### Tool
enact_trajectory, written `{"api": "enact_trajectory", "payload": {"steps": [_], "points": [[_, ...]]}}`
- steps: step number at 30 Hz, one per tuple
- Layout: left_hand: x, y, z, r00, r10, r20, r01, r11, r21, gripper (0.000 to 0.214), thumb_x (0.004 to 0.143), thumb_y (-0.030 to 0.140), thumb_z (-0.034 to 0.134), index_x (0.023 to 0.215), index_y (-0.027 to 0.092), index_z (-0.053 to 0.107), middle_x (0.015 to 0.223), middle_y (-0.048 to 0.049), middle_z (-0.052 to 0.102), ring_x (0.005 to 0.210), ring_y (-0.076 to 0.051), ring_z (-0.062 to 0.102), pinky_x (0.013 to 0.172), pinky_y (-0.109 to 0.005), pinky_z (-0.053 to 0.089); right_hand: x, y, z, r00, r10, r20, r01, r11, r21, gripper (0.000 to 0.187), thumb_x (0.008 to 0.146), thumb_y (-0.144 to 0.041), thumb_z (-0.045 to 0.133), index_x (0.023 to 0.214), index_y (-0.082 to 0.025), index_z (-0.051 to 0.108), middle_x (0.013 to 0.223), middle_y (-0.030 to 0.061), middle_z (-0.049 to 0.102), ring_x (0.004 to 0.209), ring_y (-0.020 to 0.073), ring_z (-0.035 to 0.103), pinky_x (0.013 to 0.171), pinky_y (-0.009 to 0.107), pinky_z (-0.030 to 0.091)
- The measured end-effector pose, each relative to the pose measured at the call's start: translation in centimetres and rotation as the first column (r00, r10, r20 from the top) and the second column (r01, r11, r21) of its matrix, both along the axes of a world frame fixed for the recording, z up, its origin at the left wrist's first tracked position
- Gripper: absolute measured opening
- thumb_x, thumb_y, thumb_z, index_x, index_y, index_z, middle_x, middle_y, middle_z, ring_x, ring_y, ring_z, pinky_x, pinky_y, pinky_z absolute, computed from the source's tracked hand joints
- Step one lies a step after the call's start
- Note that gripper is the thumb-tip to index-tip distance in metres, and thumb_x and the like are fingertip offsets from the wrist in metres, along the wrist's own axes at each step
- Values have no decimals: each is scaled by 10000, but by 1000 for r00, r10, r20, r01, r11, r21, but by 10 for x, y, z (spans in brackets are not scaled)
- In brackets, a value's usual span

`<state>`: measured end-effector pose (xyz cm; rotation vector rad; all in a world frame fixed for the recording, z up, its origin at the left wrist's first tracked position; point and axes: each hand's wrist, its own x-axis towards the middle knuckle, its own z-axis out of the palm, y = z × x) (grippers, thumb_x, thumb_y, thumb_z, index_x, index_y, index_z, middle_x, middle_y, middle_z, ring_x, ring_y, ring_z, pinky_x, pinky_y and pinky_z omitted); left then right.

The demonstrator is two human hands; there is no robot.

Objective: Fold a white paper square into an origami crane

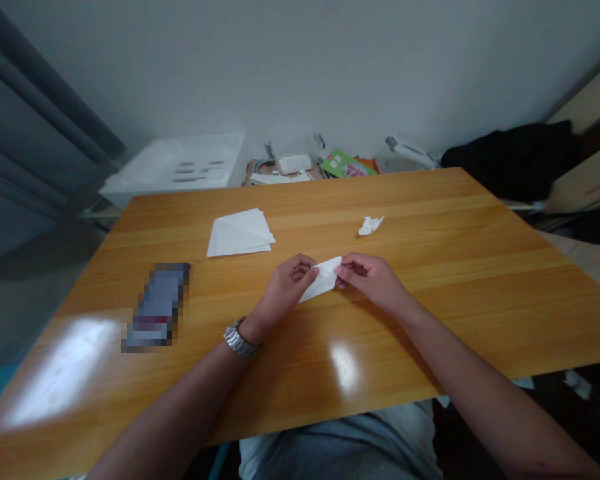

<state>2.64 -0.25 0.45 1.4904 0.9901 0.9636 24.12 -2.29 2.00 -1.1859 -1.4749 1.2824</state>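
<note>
Between my two hands is a small white folded paper (322,280), held tilted just over the wooden table. My left hand (293,280) pinches its left part, thumb on top and fingers curled behind. At the paper's upper right corner, my right hand (367,275) grips with thumb and fingertips. Some of the fingers behind the paper are hidden. Farther back on the left lies a small stack of white paper sheets (241,233). A crumpled piece of white paper (371,225) rests beyond my right hand.
The glossy wooden table (480,287) reaches toward the wall. A pixelated phone-like object (157,307) lies at its left. Behind the far edge are a white plastic tray (180,163), a green booklet (347,164), assorted small items and a black cloth (515,160).
</note>
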Motion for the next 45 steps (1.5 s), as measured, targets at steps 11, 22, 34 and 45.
{"api": "enact_trajectory", "payload": {"steps": [11, 22, 34, 45], "points": [[5, -7, 3, 997, -79, -24, 80, 995, 52, 277, 907, 434, 700, 955, 165, 652, 894, -42, 723, 809, -153, 681, 733, -247, 540, -2, -1, -5, 990, 51, 135, -64, 994, 90, 229, 913, -403, 676, 868, -180, 701, 799, 20, 696, 730, 159, 627, 682, 267, 483], [6, -4, 3, 994, 99, 43, -98, 995, -15, 299, 853, 444, 749, 876, 158, 665, 864, -42, 721, 777, -156, 680, 704, -242, 531, -17, -7, -17, 987, 163, -4, -163, 982, -97, 340, 841, -464, 769, 972, -177, 641, 946, 46, 714, 833, 189, 652, 757, 298, 500], [5, -2, 1, 982, 147, 119, -142, 989, -51, 309, 849, 444, 755, 872, 155, 647, 819, -23, 680, 737, -134, 648, 669, -228, 510, -19, -10, -9, 987, 106, -121, -130, 967, -217, 427, 834, -583, 746, 934, -196, 598, 718, -20, 667, 602, 134, 596, 571, 252, 444], [7, -3, 3, 987, 123, 104, -115, 990, -75, 327, 784, 420, 819, 877, 154, 654, 801, -36, 710, 696, -134, 666, 640, -231, 538, -21, -12, -13, 974, 132, -182, -185, 931, -313, 503, 791, -612, 780, 912, -131, 701, 849, 125, 790, 726, 212, 742, 725, 354, 583]]}}
